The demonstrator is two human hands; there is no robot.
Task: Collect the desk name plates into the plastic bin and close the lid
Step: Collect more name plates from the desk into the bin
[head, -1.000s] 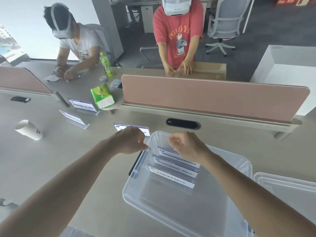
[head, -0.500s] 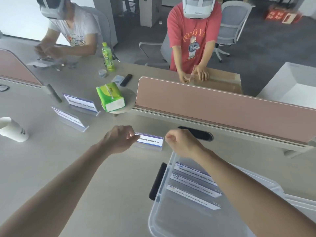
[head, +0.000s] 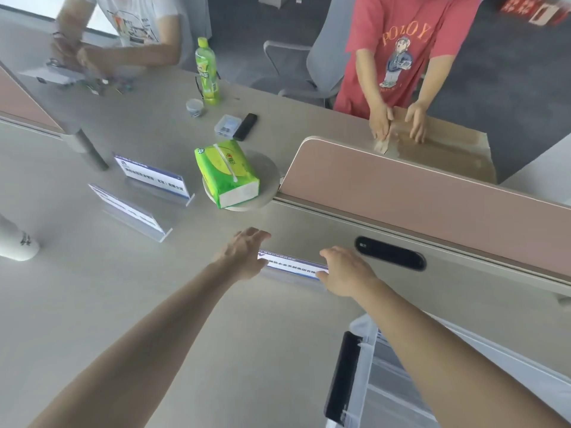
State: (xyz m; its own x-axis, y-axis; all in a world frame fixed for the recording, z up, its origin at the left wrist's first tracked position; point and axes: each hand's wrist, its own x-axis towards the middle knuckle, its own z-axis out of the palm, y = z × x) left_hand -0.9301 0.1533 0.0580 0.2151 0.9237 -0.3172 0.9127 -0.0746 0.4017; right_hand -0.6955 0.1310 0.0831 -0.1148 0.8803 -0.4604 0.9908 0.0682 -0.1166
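Between the hands, on the smooth grey desk [head: 185, 304], a clear acrylic name plate [head: 293, 267] is flanked. The left hand [head: 244, 257] is held loosely spread at its left end; the right hand [head: 346, 270] hides its own grip. Near right, the translucent plastic bin [head: 366, 359] is cut off.

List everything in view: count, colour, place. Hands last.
clear acrylic desk name plates: 3, blue-white inserts; two at left, nearest plate between the hands
clear plastic bin: 1, black latch, lower right
green tissue pack: 1, on round grey disc
green drink bottle: 1, far desk
white paper cup: 1, left edge
pink divider panels: 2, right and far left
black cable slot: 1, below right divider
small clear box, black bar-shaped device: 1 each, behind tissue pack
brown cardboard box: 1, behind right divider
other people: 2, far side
left hand: fingers spread at nearest plate's left end
right hand: pinches its right end
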